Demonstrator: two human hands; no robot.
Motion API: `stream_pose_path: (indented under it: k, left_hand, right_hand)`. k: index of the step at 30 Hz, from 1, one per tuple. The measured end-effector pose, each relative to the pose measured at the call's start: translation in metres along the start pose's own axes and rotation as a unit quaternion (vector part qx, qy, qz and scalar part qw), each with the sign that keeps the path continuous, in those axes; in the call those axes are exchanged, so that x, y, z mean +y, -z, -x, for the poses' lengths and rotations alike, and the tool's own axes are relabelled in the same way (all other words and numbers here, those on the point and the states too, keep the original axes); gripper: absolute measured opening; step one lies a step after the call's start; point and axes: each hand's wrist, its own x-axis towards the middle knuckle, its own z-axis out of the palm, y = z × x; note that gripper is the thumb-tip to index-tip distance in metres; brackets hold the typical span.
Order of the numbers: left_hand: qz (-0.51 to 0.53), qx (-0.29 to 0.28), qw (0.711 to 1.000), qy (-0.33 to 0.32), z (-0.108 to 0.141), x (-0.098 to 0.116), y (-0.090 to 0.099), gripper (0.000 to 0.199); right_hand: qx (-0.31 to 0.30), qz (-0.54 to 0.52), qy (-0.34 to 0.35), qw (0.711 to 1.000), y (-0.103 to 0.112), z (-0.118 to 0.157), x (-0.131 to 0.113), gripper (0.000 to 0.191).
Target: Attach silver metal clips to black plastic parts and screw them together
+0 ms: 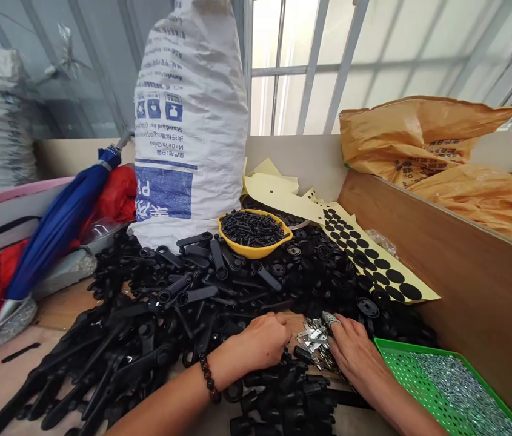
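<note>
My left hand [268, 340], with a beaded bracelet [209, 378] at its wrist, is closed above the table. Its curled fingertips face away, so whatever they hold is hidden. Just right of it lies a small heap of shiny metal clips [315, 338]. My right hand [354, 346] rests at the right edge of that heap, fingers spread and reaching down, a silvery wrap or ring on one finger. Black ribbed plastic handles [283, 396] lie in rows below my hands. Black plastic crank-like levers [196, 295] are piled to the left.
A yellow bowl [253, 248] of black springs or screws sits behind, before a white sack [192, 133]. Yellow sheets with black round stickers [383, 264] lean near a wooden board [465, 260]. A green basket [412, 387] holds small metal pins. A blue umbrella [56, 227] lies left.
</note>
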Motion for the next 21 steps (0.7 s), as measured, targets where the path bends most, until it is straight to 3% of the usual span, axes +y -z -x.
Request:
stream_pose_path:
  k: [15, 21]
  left_hand:
    - [0.011, 0.025, 0.998, 0.049, 0.015, 0.011, -0.001, 0.024]
    - [0.051, 0.044, 0.997, 0.048, 0.017, 0.008, -0.010, 0.025]
  right_hand:
    - [0.027, -0.017, 0.055, 0.998, 0.010, 0.001, -0.005, 0.024]
    - [0.026, -0.076, 0.066, 0.995, 0.018, -0.028, -0.026, 0.025]
